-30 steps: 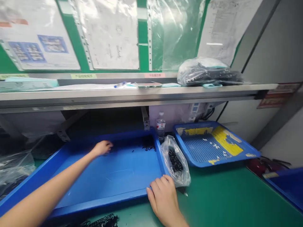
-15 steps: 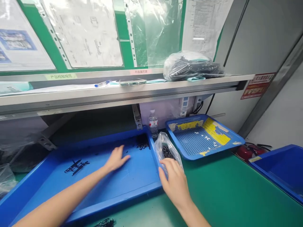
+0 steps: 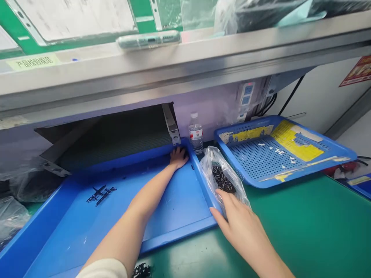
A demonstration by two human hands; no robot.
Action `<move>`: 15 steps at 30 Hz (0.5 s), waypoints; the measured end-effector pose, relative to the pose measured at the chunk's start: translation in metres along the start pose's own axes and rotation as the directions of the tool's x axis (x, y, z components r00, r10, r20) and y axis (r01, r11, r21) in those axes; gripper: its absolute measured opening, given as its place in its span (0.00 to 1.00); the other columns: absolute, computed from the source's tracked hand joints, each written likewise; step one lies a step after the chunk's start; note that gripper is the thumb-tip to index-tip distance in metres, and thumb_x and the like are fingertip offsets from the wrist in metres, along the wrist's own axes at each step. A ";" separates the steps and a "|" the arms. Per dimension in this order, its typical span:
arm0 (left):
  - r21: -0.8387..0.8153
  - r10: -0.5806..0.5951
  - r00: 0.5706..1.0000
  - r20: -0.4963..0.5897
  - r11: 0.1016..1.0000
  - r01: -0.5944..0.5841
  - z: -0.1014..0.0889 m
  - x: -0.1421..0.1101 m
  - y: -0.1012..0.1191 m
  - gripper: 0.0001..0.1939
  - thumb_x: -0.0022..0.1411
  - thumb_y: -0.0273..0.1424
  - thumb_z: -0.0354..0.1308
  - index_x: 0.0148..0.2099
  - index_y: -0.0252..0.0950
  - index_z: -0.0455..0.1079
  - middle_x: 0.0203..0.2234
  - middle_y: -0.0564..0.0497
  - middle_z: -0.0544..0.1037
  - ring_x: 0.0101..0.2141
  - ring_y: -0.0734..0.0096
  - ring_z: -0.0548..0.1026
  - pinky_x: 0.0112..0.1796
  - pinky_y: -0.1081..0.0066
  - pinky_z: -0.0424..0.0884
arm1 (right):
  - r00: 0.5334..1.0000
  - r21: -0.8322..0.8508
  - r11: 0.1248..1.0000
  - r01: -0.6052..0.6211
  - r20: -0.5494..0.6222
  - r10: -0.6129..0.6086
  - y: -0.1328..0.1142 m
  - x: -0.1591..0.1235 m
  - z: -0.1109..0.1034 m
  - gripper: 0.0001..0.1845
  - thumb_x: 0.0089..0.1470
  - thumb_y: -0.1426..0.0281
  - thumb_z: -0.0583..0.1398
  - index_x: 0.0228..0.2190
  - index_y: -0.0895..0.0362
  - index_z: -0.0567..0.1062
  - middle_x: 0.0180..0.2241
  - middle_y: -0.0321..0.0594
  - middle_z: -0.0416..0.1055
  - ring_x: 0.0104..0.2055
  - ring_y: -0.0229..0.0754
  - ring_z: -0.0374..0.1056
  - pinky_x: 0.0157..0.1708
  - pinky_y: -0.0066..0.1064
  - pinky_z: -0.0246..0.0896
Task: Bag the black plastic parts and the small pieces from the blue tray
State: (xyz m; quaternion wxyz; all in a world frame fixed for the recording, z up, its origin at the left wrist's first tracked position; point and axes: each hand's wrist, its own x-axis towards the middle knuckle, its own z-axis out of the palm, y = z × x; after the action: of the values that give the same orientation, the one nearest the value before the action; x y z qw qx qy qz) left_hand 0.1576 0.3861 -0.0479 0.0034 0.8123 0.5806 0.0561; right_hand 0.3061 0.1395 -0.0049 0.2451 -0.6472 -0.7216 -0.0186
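Observation:
My left hand (image 3: 179, 157) reaches into the far right corner of a large blue tray (image 3: 162, 244), its fingers apart over dark parts largely hidden under it. More thin black plastic parts (image 3: 101, 195) lie on the tray's left side. My right hand (image 3: 242, 218) rests against the near end of a clear plastic bag (image 3: 209, 164), thumb apart from the fingers near the tray's right rim. Many small black pieces (image 3: 223, 179) fill the bag, which stands between the tray and a perforated blue basket (image 3: 255, 184). Part of the bag is behind my right hand.
White bits (image 3: 279, 151) lie in the basket. A water bottle (image 3: 196, 133) stands behind the bag. Above runs a metal shelf edge (image 3: 145, 69) with a phone (image 3: 149, 39) on it. Black parts (image 3: 142, 270) lie on the green table (image 3: 304, 231) at the front.
My left hand has moved right and farther back, from the tray's middle to the dark parts in its corner. My right hand stays at the bag. The view has tilted down and closer.

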 end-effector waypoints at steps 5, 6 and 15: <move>0.021 -0.011 1.000 0.007 1.000 0.010 -0.001 0.008 -0.001 0.20 0.63 0.36 0.50 0.55 0.35 0.57 0.52 0.44 0.58 0.50 0.56 0.60 0.47 0.54 0.60 | 0.996 -0.054 0.998 -0.041 0.077 0.045 0.005 -0.001 -0.008 0.20 0.53 0.66 0.50 0.46 0.62 0.64 0.35 0.48 0.73 0.31 0.48 0.71 0.22 0.32 0.62; 0.019 -0.015 1.000 0.010 1.000 0.015 -0.001 0.009 -0.001 0.19 0.63 0.36 0.50 0.55 0.35 0.57 0.51 0.44 0.59 0.49 0.57 0.60 0.47 0.55 0.61 | 0.994 -0.069 0.997 -0.039 0.102 0.046 0.006 -0.001 -0.011 0.21 0.52 0.66 0.50 0.47 0.63 0.64 0.33 0.47 0.73 0.29 0.48 0.71 0.22 0.32 0.61; -0.125 -0.071 0.994 0.086 0.989 0.081 -0.012 -0.002 0.013 0.16 0.62 0.35 0.52 0.50 0.32 0.61 0.46 0.44 0.65 0.44 0.61 0.67 0.44 0.56 0.65 | 0.875 -0.208 0.978 -0.017 0.470 0.115 0.005 0.002 -0.037 0.16 0.42 0.87 0.55 0.30 0.57 0.71 0.29 0.38 0.74 0.32 0.46 0.70 0.28 0.31 0.55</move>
State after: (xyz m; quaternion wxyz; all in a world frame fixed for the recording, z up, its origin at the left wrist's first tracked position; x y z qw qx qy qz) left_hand 0.1683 0.3792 -0.0355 0.0813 0.7892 0.6058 0.0602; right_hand 0.3233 0.1290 0.0271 -0.0063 -0.6771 -0.7316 0.0793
